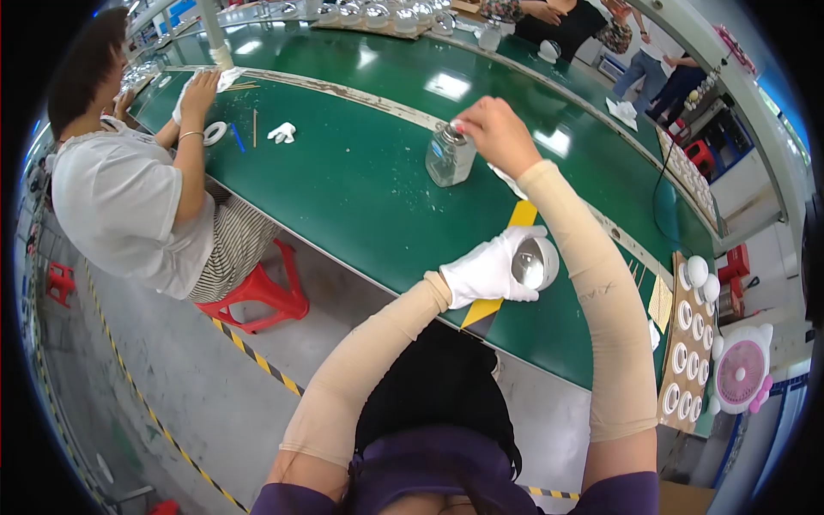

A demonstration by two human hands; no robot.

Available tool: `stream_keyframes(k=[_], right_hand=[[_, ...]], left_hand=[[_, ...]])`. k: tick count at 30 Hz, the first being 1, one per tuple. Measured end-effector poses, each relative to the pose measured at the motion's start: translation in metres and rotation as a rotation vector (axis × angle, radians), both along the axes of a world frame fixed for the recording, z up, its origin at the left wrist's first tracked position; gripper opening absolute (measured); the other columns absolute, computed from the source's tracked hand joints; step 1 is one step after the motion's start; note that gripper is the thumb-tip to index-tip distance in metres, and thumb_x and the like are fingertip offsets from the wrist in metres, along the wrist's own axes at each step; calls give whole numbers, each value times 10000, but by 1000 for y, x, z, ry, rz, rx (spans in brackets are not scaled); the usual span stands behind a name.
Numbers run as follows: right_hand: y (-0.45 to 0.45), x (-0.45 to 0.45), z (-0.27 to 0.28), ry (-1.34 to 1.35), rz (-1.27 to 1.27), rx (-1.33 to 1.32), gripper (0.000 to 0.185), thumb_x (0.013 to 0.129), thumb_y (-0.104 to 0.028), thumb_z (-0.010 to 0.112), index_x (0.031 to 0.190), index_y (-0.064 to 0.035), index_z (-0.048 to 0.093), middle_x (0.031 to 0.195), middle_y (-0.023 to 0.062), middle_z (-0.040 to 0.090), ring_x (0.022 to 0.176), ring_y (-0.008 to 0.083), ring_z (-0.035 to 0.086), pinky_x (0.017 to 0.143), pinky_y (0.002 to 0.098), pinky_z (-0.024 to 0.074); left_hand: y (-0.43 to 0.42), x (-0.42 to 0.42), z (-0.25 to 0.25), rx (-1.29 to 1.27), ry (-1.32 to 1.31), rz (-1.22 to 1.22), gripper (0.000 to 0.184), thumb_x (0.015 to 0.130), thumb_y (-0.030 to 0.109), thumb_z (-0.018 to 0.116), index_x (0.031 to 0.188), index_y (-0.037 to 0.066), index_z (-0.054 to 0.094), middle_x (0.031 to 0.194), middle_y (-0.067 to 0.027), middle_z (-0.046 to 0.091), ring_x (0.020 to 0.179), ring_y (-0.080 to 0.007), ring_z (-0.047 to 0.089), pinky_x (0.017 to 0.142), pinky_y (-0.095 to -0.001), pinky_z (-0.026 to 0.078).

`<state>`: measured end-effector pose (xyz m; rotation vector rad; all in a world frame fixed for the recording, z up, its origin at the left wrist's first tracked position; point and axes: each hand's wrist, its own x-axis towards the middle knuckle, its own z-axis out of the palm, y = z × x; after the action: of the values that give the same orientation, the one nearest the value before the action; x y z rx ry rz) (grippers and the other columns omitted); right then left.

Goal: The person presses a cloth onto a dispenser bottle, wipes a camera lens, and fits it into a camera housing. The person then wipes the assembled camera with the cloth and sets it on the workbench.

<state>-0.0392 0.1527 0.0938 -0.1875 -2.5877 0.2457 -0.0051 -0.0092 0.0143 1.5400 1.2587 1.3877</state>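
My left hand (489, 270), in a white glove, has its fingers wrapped around a round, shiny dome-like piece (536, 263) with a pale rim, just above the table near its front edge. Its exact kind does not show. Farther forward, my bare right hand (498, 129) is pinched together at the mouth of a clear glass bottle (450, 159) with a pale label. Whatever those fingertips hold is hidden. The bottle stands upright on the green table (360, 189). Under my left hand runs a strip of yellow and black tape (482, 314).
At left, a co-worker (129, 189) sits on a red stool (262, 292), hands on a white cloth. A white glove (281, 132), tape roll (215, 133) and blue pen-like stick (237, 137) lie nearby. On the right are a board of white rings (682, 356) and a pink fan (742, 371).
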Motion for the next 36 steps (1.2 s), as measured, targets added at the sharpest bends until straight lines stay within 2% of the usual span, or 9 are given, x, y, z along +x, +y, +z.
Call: stream_keyframes(k=[11,14,16,20,21,27,31,32,36], right_hand=[[-7,12,3,-47,-68,-175,185,877,-203,642,950,-42,696,920,104,617,875,271,607,773,352,478],[-10,58,9,144,34,-527,151,874,-141,679,938,-5,673,885,36,601,822,138,570,753,246,454],[-14,106,0,233,35,-775,103,860,-74,669,921,9,662,960,46,615,872,142,575,794,250,460],[-35,200,-40,293,18,-620,89,785,-26,693,865,-10,655,1127,117,604,1153,255,564,984,338,438],[-46,210,-48,275,73,-634,128,743,14,707,857,-24,663,1297,169,550,1298,339,480,1064,390,390],[-79,202,-64,136,19,-388,155,729,34,719,847,-41,652,1398,204,497,1302,434,452,1042,439,399],[-76,187,-69,346,-182,-833,108,855,10,663,923,2,580,1186,149,643,1092,269,621,892,332,493],[-76,183,-65,337,-174,-757,75,899,-11,632,938,4,570,1143,132,661,1032,196,635,843,278,499],[-63,195,-73,287,18,-968,47,932,-1,579,976,-12,566,1266,154,595,1119,183,566,959,298,444]], left_hand=[[-1,1,3,-91,-44,-41,869,676,158,849,1398,45,380,1323,-135,466,1225,-242,485,1017,-347,437],[-1,0,5,-82,-17,-41,877,682,160,846,1412,58,371,1352,-138,439,1247,-247,465,1040,-352,416],[0,-1,3,-83,7,-36,886,685,171,844,1422,68,362,1346,-143,434,1260,-256,452,1063,-354,391],[3,0,-3,-83,12,3,870,672,143,833,1406,50,375,1309,-158,484,1207,-284,507,1014,-358,430],[5,0,-7,-95,-96,-53,869,674,131,832,1407,55,371,1282,-153,497,1162,-278,532,985,-355,449],[10,1,-19,-111,-168,-85,899,694,52,846,1428,88,329,1252,-87,485,1135,-174,511,987,-323,445],[12,4,-20,-78,-171,-57,889,686,74,857,1405,74,336,1233,-75,497,1111,-161,521,975,-318,454],[11,4,-18,-67,-147,-24,882,684,76,857,1397,68,338,1225,-71,501,1101,-157,527,967,-316,459],[16,-2,-15,-119,-156,-34,869,603,262,897,1306,9,452,1179,-131,554,1077,-234,573,942,-328,471]])
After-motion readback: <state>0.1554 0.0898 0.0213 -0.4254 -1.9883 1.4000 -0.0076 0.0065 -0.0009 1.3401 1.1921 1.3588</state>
